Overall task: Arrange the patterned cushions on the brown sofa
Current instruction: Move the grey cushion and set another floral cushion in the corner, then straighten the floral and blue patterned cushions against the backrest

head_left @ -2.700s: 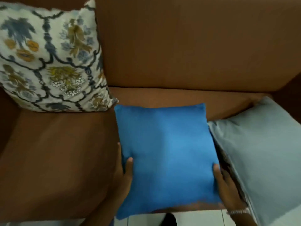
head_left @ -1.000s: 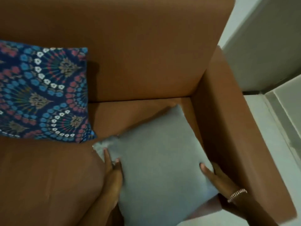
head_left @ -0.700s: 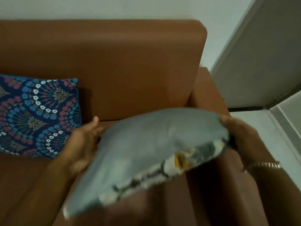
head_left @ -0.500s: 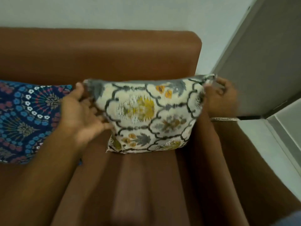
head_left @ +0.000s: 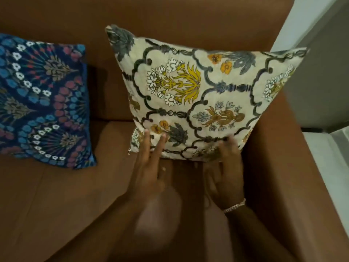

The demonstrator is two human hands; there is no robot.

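Note:
A cream cushion (head_left: 200, 95) with yellow flowers and dark scrollwork stands upright against the back of the brown sofa (head_left: 56, 195), in the right corner beside the armrest. My left hand (head_left: 149, 167) lies flat with fingers spread, its fingertips on the cushion's lower left edge. My right hand (head_left: 225, 167), blurred and wearing a bracelet, touches the lower right edge with its fingers apart. A dark blue cushion (head_left: 41, 101) with floral fans leans against the sofa back to the left, a gap between the two.
The sofa's right armrest (head_left: 279, 167) runs along the cushion's right side. Beyond it are a pale wall and grey door frame (head_left: 321, 72) and light floor (head_left: 332, 167). Bare seat lies in front of both cushions.
The cream cushion went from held up by its top corners to standing on the seat against the backrest. Both hands dropped from its top to its bottom edge.

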